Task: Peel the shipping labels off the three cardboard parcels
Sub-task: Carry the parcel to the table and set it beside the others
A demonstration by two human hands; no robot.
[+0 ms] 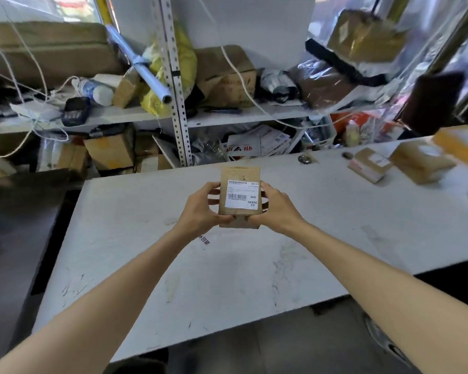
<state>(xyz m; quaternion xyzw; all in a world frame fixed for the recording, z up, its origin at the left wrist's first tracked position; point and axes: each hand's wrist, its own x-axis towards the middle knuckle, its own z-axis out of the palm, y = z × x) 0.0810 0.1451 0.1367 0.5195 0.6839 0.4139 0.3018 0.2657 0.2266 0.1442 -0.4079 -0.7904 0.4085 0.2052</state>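
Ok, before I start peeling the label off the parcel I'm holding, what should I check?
1. Grip: left hand and right hand both hold the parcel above the table: ok.
2. Label faces the camera, fully in view: ok.
3. Lifted corner to start from: none shows, the label lies flat: not ok.
4. Free hand for peeling: both grip the parcel: not ok.
5. Bare table beneath for setting it down: ok.
6. Labels on the rest: second parcel at the table's right shows one; third parcel beside it is too blurred: cannot tell.
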